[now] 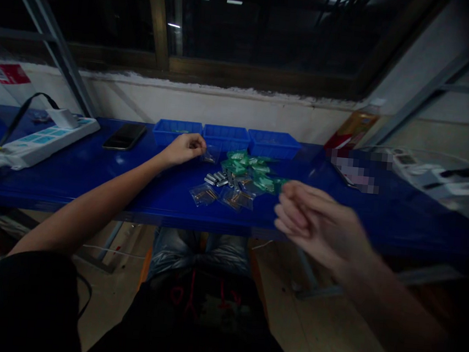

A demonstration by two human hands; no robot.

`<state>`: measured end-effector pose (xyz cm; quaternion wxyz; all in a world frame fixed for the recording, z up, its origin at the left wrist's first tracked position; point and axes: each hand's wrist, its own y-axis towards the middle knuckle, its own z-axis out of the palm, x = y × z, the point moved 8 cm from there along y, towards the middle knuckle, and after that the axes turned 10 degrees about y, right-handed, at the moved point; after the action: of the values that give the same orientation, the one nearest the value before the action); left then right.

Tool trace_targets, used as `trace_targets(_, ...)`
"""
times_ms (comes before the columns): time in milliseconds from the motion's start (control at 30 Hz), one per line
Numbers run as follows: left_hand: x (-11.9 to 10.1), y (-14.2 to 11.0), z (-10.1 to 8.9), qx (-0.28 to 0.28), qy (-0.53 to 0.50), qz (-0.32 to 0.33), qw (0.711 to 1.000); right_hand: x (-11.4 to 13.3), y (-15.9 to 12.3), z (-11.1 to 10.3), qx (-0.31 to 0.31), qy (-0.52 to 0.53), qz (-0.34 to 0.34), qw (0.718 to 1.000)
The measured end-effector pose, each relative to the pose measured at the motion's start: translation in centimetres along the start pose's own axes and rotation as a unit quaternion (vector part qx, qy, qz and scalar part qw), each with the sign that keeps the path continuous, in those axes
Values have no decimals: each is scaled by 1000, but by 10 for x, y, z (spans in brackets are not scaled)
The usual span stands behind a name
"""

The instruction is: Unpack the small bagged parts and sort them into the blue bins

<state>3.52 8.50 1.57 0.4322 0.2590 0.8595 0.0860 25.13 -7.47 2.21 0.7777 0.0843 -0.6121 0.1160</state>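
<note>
My left hand is closed in a pinch on the edge of a small clear plastic bag, with small metal pieces inside, just in front of the blue bins. My right hand is closed too, its thumb and forefinger at the end of a green plastic bag that stretches out from a pile of green bags. Between the hands lie several short silver cylinders. Nearer to me are clear bags with thin brass-coloured pins in them.
Three blue bins stand along the back of the blue table. A phone and a white power strip lie at left. On the right are a bottle, a partly blurred-out flat object and white devices.
</note>
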Motion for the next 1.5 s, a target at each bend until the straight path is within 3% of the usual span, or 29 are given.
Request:
trace_targets(100,0,0,-1,-1,-17,-4,1000,-25,37,15,31,65,35,997)
trace_targets(233,-1,0,0,8,-36,-2,999,-46,67,26,67,45,67,995)
trace_targets(633,-13,-5,11,57,-99,12,993,-44,74,38,123,37,78,989)
trace_targets(867,-35,-8,-5,-47,-23,101,993,-42,128,33,48,69,142,986)
trace_targets(967,-41,-10,-10,-73,18,141,987,-29,156,37,0,25,90,996)
trace_targets(1067,-39,-10,-16,-96,46,154,982,-11,172,44,-36,-86,-26,995)
trace_targets(1133,-30,-8,-21,-108,25,112,988,6,173,52,-33,-212,-164,963)
trace_targets(1200,-12,-5,-21,-97,-50,27,994,17,164,65,-6,-345,-309,886)
trace_targets(1267,4,-3,-12,-54,-144,-60,986,15,157,74,24,-439,-389,810)
trace_targets(1300,10,-3,-7,-34,-174,-91,980,11,155,75,34,-468,-403,786)
trace_targets(1400,20,-2,-1,-18,-167,-124,978,3,156,75,43,-503,-406,762)
trace_targets(1500,19,-1,-24,-100,-54,-83,990,5,158,71,15,-489,-413,768)
